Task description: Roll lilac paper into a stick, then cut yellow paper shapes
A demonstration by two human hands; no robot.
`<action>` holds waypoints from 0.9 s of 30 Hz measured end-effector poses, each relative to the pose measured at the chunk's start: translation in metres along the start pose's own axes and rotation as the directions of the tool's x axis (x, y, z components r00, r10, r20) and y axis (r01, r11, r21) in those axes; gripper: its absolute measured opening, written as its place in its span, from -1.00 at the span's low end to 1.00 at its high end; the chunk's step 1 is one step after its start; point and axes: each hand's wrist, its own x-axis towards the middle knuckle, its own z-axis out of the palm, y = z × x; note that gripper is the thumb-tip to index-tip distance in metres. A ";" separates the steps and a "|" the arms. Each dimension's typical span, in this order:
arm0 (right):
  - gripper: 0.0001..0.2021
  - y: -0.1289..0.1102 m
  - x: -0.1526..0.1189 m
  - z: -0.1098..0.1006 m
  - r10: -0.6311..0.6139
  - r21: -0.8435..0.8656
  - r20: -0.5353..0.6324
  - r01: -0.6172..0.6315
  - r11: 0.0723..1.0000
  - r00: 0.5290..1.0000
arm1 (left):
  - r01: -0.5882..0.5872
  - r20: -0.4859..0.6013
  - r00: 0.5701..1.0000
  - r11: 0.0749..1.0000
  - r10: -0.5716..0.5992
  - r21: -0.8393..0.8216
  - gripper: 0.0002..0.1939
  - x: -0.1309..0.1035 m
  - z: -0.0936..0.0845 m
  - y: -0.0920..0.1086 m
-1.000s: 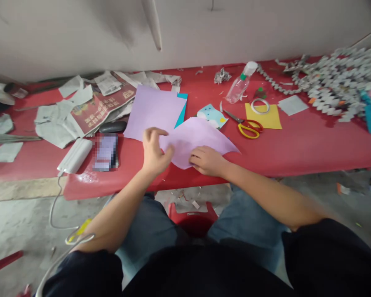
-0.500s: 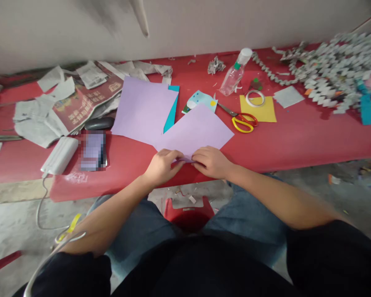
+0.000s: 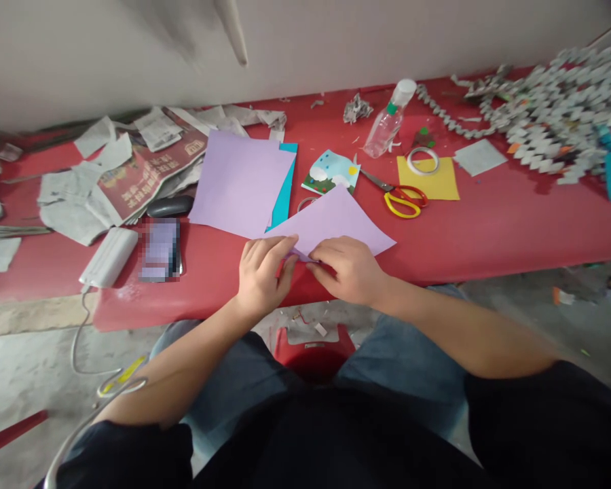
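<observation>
A sheet of purple paper (image 3: 339,221) lies slantwise at the table's front edge, its near edge turned up in a narrow fold. My left hand (image 3: 265,275) has its fingertips over the left part of that fold, with the thumb below. Close beside it, my right hand (image 3: 349,268) pinches the same folded edge between thumb and fingers. Part of the fold is hidden under the fingers. More purple paper (image 3: 239,180) lies to the left, over a blue sheet (image 3: 284,197). Behind the folded sheet is a picture card (image 3: 330,170) with clouds.
On the red table (image 3: 468,231) lie scissors (image 3: 400,197), a tape roll (image 3: 422,161) on yellow paper (image 3: 445,183), and a clear bottle (image 3: 384,129). Folded paper chains (image 3: 554,115) heap at right. Newspaper (image 3: 147,170), a phone (image 3: 160,250) and a white power bank (image 3: 109,257) are at left.
My left hand has shifted its fingers up over the folded edge, and the wrist has turned. The purple sheet has moved slightly toward me and right, uncovering more of the picture card.
</observation>
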 end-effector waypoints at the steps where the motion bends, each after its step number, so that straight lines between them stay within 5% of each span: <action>1: -0.85 -0.002 0.000 0.000 0.001 -0.003 -0.005 -0.001 1.000 1.000 | -0.007 0.007 1.000 1.000 0.007 0.003 -0.50 0.000 0.000 0.001; 20: -0.81 -0.003 0.003 -0.008 -0.045 -0.189 -0.045 0.036 0.981 0.998 | 0.045 0.032 0.999 0.990 -0.042 -0.133 -0.83 0.017 -0.020 0.015; 27: -0.78 -0.007 0.004 -0.009 -0.053 -0.216 -0.044 0.042 0.976 0.998 | 0.012 0.066 0.998 0.996 -0.006 -0.090 -0.81 0.014 -0.021 0.011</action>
